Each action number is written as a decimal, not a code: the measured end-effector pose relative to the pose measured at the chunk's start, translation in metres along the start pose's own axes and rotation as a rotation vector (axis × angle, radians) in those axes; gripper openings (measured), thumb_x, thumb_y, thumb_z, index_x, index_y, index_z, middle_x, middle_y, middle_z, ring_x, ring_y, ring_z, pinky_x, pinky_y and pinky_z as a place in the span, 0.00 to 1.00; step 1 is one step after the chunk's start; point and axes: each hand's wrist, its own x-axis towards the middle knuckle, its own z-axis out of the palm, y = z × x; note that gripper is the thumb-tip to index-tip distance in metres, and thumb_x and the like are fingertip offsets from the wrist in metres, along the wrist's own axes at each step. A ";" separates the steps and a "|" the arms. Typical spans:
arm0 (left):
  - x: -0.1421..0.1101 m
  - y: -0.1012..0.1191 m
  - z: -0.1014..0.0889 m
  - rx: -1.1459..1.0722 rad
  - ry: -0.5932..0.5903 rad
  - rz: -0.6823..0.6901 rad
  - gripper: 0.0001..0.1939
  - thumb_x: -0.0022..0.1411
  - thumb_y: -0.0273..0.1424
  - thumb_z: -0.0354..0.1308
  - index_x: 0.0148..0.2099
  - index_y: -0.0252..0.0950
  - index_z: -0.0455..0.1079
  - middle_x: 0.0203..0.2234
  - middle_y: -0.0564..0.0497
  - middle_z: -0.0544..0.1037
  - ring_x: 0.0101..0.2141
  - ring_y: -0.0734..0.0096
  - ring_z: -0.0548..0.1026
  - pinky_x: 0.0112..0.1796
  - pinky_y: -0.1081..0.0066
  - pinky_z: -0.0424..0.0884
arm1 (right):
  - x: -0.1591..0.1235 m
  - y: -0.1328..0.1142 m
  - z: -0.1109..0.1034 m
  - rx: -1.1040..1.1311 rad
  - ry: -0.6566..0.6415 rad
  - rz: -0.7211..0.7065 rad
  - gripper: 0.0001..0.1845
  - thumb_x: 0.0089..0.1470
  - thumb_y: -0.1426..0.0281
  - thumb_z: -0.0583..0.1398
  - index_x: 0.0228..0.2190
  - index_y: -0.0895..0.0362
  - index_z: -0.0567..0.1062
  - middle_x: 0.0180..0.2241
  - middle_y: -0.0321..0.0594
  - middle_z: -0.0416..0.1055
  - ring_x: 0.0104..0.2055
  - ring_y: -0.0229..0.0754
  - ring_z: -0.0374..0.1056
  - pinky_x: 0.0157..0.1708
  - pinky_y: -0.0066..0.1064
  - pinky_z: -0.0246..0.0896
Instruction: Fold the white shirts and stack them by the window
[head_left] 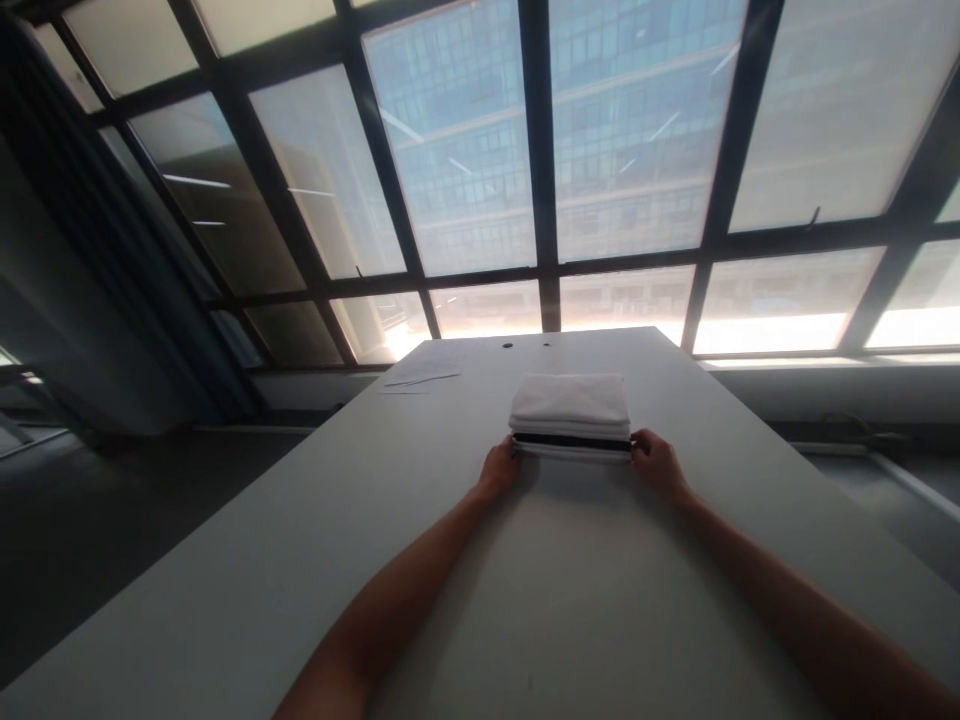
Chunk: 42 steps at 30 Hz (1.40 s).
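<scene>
A neat stack of folded white cloths (570,402) lies on the white table (375,530), with one thin black layer (571,440) showing low in its front edge. At the stack's near left corner, my left hand (499,468) has its fingers closed on the edge. My right hand (657,462) grips the near right corner in the same way, its fingers bent against the side. Some fingertips of both hands are hidden by the stack or too dark to make out. Whether the pieces are garments or plain cloths, I cannot tell.
Loose paper sheets (425,364) lie at the table's far left. Two small dark round spots (508,345) mark the far end. Beyond stand large framed windows (630,130). A dark curtain (97,230) hangs at the left.
</scene>
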 end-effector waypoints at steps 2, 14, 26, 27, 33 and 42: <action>0.002 0.000 0.000 -0.016 0.013 0.019 0.21 0.68 0.24 0.48 0.58 0.43 0.72 0.51 0.46 0.80 0.53 0.58 0.77 0.50 0.67 0.70 | 0.002 0.003 0.000 0.027 -0.008 0.029 0.16 0.45 0.68 0.52 0.36 0.55 0.75 0.26 0.38 0.76 0.27 0.44 0.71 0.29 0.31 0.61; 0.006 -0.002 -0.006 -0.103 0.041 0.021 0.20 0.67 0.22 0.47 0.51 0.41 0.78 0.49 0.49 0.81 0.50 0.62 0.77 0.49 0.68 0.70 | 0.003 -0.005 -0.003 -0.007 -0.010 0.061 0.14 0.44 0.69 0.53 0.34 0.54 0.73 0.22 0.36 0.74 0.25 0.43 0.70 0.28 0.30 0.58; -0.002 0.016 -0.021 0.004 0.394 0.167 0.27 0.73 0.28 0.42 0.71 0.37 0.54 0.67 0.46 0.62 0.67 0.64 0.58 0.65 0.60 0.57 | 0.008 0.006 -0.003 -0.016 -0.052 0.030 0.14 0.45 0.67 0.53 0.34 0.54 0.73 0.24 0.36 0.73 0.25 0.43 0.70 0.28 0.30 0.59; -0.004 0.021 -0.025 0.073 0.383 0.226 0.27 0.74 0.31 0.43 0.72 0.38 0.53 0.68 0.46 0.60 0.68 0.63 0.55 0.66 0.59 0.54 | 0.009 0.007 -0.002 -0.021 -0.054 0.024 0.14 0.45 0.67 0.53 0.34 0.54 0.73 0.24 0.36 0.73 0.26 0.43 0.70 0.28 0.29 0.59; 0.012 0.050 -0.040 0.257 0.251 0.398 0.26 0.74 0.38 0.48 0.71 0.40 0.56 0.68 0.47 0.60 0.69 0.62 0.51 0.67 0.56 0.46 | 0.009 0.009 0.001 -0.071 -0.059 0.003 0.12 0.48 0.68 0.53 0.35 0.53 0.72 0.24 0.36 0.73 0.26 0.43 0.69 0.28 0.29 0.57; 0.075 0.067 -0.073 0.257 0.067 0.449 0.17 0.73 0.37 0.48 0.57 0.44 0.73 0.51 0.47 0.79 0.51 0.56 0.77 0.52 0.60 0.69 | 0.008 0.007 0.000 -0.071 -0.072 0.009 0.11 0.50 0.67 0.52 0.36 0.54 0.72 0.24 0.35 0.72 0.26 0.42 0.68 0.28 0.29 0.57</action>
